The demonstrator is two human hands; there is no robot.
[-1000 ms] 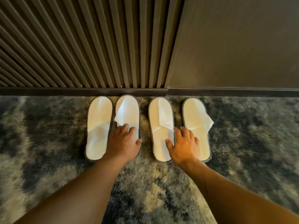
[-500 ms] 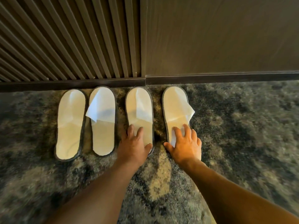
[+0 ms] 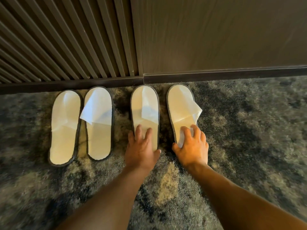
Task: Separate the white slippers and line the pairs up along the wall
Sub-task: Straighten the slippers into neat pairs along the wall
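Observation:
Four white slippers with dark trim lie toes to the wall on the carpet. The left pair, first slipper and second slipper, lies side by side with no hand on it. A gap separates them from the third slipper and fourth slipper. My left hand presses on the third slipper's heel, fingers on the insole and thumb at its right edge. The fourth slipper's heel is covered by my right hand, fingers curled on top and thumb at its left edge.
A dark skirting board runs along the foot of the wall. Ribbed panelling stands behind the left pair and a smooth panel behind the right pair. Mottled carpet stretches to the right.
My left hand left the second slipper and went to the third. Both hands slid the right pair rightward, widening the gap to the left pair. The view shifted right.

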